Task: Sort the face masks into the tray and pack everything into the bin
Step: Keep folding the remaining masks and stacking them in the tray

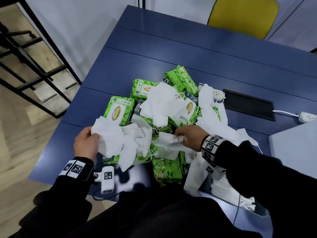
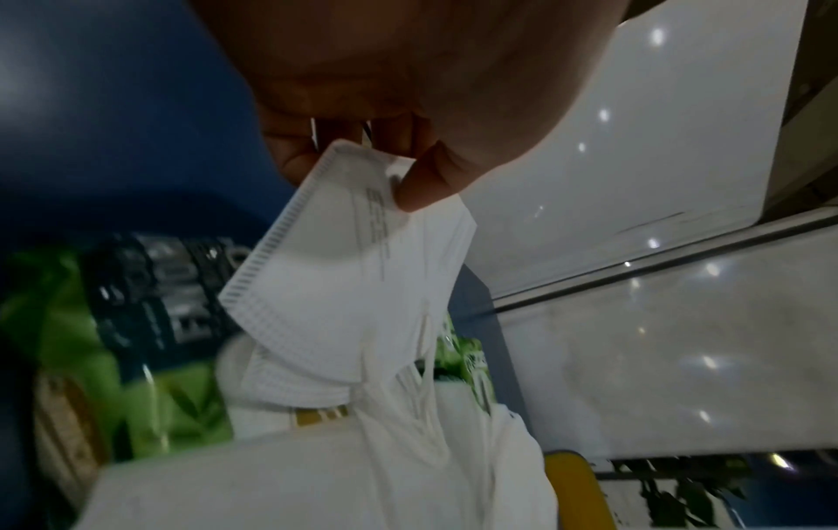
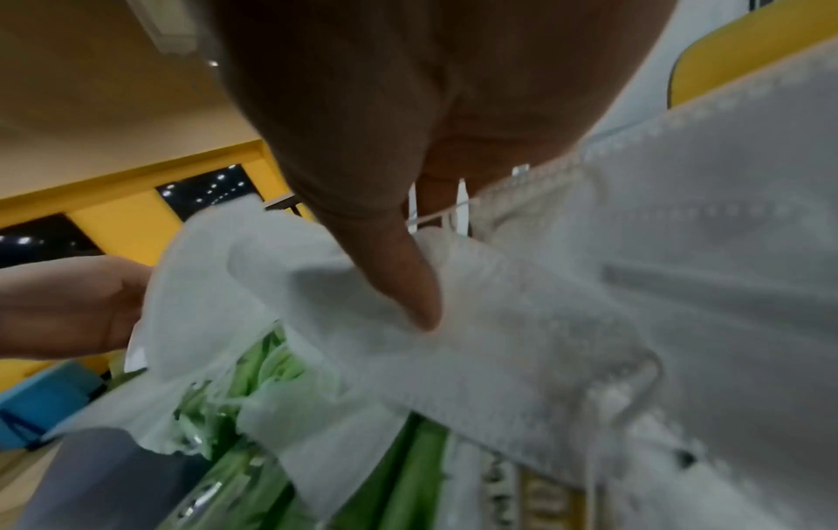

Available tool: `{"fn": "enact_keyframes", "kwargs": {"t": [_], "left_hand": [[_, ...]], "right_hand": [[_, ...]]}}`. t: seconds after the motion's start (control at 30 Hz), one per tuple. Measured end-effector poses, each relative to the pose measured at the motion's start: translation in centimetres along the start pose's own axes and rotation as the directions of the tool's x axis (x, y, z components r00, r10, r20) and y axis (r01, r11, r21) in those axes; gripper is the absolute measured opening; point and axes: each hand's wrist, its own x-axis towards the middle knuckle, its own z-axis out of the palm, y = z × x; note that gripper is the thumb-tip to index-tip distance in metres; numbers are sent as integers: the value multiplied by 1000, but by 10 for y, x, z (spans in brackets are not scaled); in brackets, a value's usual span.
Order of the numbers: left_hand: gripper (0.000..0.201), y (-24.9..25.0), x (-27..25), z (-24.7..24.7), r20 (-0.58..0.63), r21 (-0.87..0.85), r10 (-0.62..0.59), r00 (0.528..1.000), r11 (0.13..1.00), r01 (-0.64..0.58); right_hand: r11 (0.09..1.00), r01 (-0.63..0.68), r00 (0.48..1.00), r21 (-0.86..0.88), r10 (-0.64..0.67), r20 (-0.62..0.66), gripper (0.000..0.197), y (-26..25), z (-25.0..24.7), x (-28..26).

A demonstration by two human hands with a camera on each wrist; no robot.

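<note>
While both wrists hover low over the heap at frame centre, the left hand (image 1: 85,145) pinches a bunch of white face masks (image 1: 118,141) between thumb and fingers; the right hand (image 1: 190,137) pinches another mask (image 1: 167,145) lying on the pile. Green wipes packs (image 1: 118,111) read "Sanicare", "80". Blue table (image 1: 188,48) beneath.

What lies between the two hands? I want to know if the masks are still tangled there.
In the head view, crumpled white face masks with loose ear loops bridge the left hand and right hand, over green wipe packs.
</note>
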Motion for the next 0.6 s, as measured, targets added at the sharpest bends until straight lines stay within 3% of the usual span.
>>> {"fn": "enact_keyframes", "kwargs": {"t": [0.07, 0.17, 0.27, 0.33, 0.37, 0.4, 0.5, 0.6], "left_hand": [[26, -8, 10, -15, -57, 85, 9, 998, 996, -4], [27, -10, 19, -27, -96, 94, 25, 995, 995, -16], [26, -7, 24, -28, -146, 18, 13, 989, 1000, -10], [21, -3, 22, -24, -184, -92, -31, 982, 996, 14], [16, 0, 21, -20, -201, -159, -65, 977, 987, 33], [17, 3, 19, -16, -211, -225, -103, 972, 973, 54], [23, 8, 13, -4, -194, -346, -180, 964, 932, 104], [24, 13, 11, 0, -196, -432, -221, 955, 894, 118]], "right_hand": [[1000, -12, 997, 14, 11, 72, 30, 17, -7, -7], [1000, 4, 996, 31, -7, 91, 54, 28, -16, -10], [991, 80, 985, 108, -62, -161, 55, 18, -29, 1], [993, 111, 931, 45, -88, -353, 54, 4, -35, 19], [996, 90, 917, -2, -84, -390, 60, -5, -37, 30], [997, 53, 927, -55, -70, -370, 70, -13, -38, 42], [975, -24, 993, -219, -2, -118, 95, -27, -32, 70], [944, -40, 998, -326, 19, -66, 87, -30, -20, 73]]}}
